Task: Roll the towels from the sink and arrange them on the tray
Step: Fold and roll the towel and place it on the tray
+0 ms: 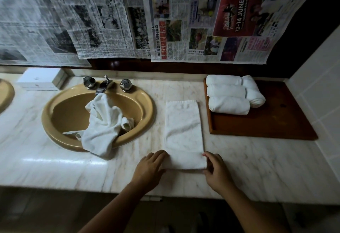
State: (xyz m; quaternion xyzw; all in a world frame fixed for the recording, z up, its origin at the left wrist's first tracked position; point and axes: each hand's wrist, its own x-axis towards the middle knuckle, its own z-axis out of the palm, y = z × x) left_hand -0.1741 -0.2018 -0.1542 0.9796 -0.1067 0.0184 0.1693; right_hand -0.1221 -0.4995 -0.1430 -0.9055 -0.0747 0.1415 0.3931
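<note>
A white towel lies folded into a long strip on the marble counter, its near end turned over into a first roll. My left hand grips the left end of that roll and my right hand grips the right end. Crumpled white towels hang out of the tan sink over its front rim. On the wooden tray at the right lie several rolled white towels in its back left corner.
A chrome tap with two knobs stands behind the sink. A white box sits at the back left. Newspaper sheets hang over the wall above. A tiled wall bounds the tray's right side.
</note>
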